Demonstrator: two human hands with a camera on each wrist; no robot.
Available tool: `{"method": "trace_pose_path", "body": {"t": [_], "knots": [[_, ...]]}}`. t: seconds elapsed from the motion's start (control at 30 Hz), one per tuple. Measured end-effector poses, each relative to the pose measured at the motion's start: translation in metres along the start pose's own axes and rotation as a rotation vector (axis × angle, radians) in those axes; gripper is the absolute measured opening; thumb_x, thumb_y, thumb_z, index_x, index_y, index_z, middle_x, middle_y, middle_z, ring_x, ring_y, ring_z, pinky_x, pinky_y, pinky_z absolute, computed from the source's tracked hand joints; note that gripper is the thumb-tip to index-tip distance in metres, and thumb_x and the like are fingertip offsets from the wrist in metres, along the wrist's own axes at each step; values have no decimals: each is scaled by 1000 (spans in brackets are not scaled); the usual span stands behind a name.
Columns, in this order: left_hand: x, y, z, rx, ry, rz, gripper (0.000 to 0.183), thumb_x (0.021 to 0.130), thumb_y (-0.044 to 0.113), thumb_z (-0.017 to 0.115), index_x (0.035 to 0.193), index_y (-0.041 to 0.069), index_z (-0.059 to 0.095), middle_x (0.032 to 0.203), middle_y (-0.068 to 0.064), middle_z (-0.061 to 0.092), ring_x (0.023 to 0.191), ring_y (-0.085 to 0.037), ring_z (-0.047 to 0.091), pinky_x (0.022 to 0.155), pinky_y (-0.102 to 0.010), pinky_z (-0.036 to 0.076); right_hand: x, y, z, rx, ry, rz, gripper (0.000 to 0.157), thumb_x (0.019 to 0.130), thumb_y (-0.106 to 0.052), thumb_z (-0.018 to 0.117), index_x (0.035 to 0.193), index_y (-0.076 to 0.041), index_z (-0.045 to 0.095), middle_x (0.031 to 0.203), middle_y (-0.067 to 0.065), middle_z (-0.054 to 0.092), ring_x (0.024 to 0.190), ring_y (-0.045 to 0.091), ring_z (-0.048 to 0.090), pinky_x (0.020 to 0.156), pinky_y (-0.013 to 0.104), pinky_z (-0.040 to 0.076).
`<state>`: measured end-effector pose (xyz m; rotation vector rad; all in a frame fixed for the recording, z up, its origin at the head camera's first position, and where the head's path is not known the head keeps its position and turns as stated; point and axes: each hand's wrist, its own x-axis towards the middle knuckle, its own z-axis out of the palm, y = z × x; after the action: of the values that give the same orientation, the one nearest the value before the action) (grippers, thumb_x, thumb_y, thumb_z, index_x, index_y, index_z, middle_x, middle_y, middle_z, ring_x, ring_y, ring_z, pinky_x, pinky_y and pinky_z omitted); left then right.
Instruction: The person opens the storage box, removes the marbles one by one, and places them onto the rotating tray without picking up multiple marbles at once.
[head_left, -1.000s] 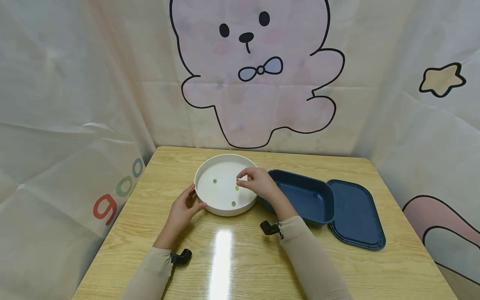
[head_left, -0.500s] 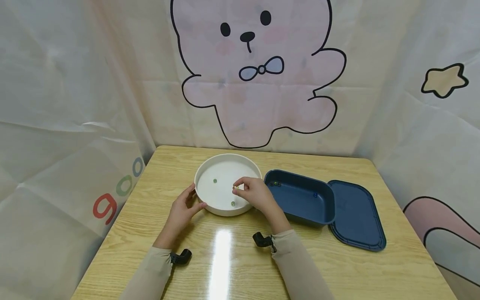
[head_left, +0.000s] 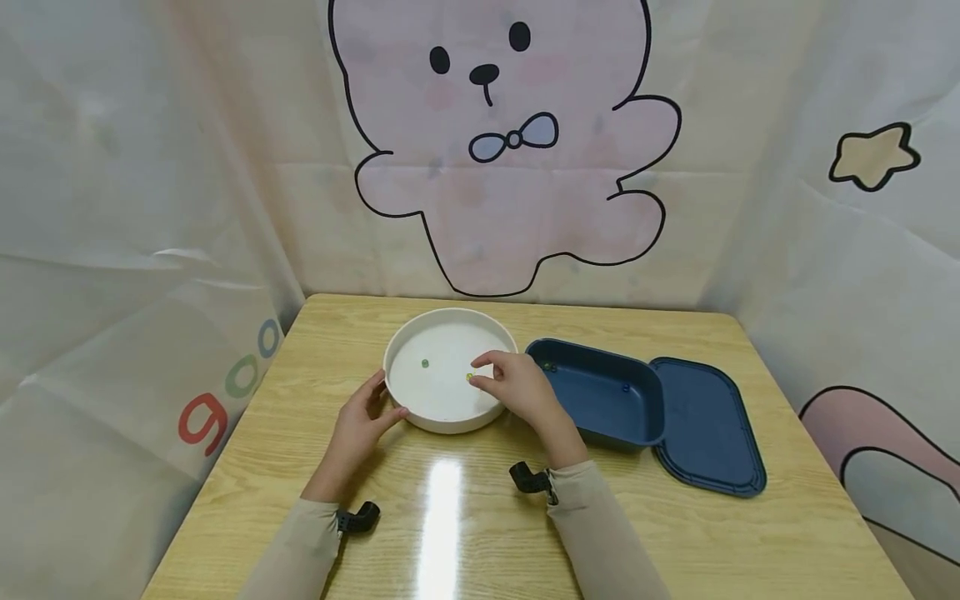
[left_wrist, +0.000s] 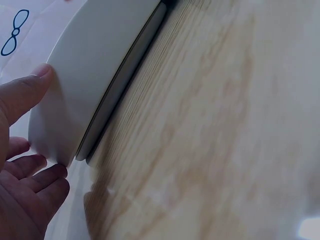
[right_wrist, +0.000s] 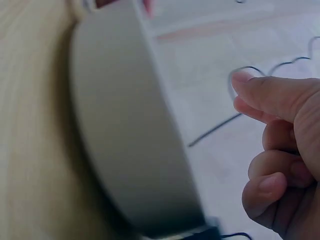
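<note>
A round white tray [head_left: 450,400] with a raised rim stands on the table. My left hand [head_left: 357,429] holds its left side, thumb on the near wall and fingers round the rim. In the left wrist view the left thumb [left_wrist: 37,80] presses the outer wall. Over the right part of the tray is my right hand [head_left: 517,385], its thumb and index finger round a small yellow marble [head_left: 470,377]. In the right wrist view the other fingers are curled into the palm; whether they hold anything is hidden. A pale green marble [head_left: 425,363] lies in the tray's left half.
Right of the tray sits a dark blue open box [head_left: 600,417] with a blue marble [head_left: 626,387] and a greenish marble [head_left: 551,367] inside. Its flat blue lid [head_left: 708,425] lies against the box's right side. A printed cloth [head_left: 510,192] hangs behind the table.
The right hand has moved lower and nearer over the tray, then slightly back. A marble seen near the tray's front edge no longer shows there. The left hand stays on the rim.
</note>
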<state>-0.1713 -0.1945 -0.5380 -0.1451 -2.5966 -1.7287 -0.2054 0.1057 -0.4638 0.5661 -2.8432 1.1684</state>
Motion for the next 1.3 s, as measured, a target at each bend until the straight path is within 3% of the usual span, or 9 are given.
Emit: {"method": "trace_pose_path", "body": {"t": [0.2,0.5,0.77,0.9,1.03,1.3], "knots": [[0,-1,-2,14,-5,-7,91,89,28,83,162,11,32,162,-13,39,149,-34,39,123,-51,33,-12,-8,-35,12,108,-40,26,95,-36,75,118,-24,75,56,-4,37,46,13,30,48,27,32],[0,4,-2,-7,-10,0,92,88,32,83,161,10,32,162,-13,39,149,-32,39,124,-49,34,-25,2,-69,10,223,-55,26,95,-35,75,118,-23,75,58,-3,36,48,16,33,46,27,31],[1,4,0,-5,-22,10,93,88,34,82,162,10,32,163,-12,38,149,-33,38,123,-48,35,-30,35,-88,24,285,90,31,95,-43,73,120,-24,74,62,-1,37,49,19,34,46,29,30],[1,4,0,-7,-22,6,94,87,35,83,162,10,31,163,-13,38,149,-33,39,122,-48,36,-29,47,-96,55,295,121,33,96,-42,73,122,-22,74,62,0,38,49,21,36,45,30,32],[0,4,0,-24,-18,0,93,88,32,83,162,9,31,163,-14,38,149,-33,38,122,-46,36,-18,55,-107,17,243,94,31,96,-42,73,120,-21,75,61,2,41,48,22,37,44,32,33],[-1,6,0,-43,-17,-6,90,90,24,82,161,7,31,163,-17,37,150,-33,37,122,-43,36,11,79,-126,-126,-29,60,25,97,-34,73,117,-19,75,67,2,51,58,22,44,56,34,40]]}}
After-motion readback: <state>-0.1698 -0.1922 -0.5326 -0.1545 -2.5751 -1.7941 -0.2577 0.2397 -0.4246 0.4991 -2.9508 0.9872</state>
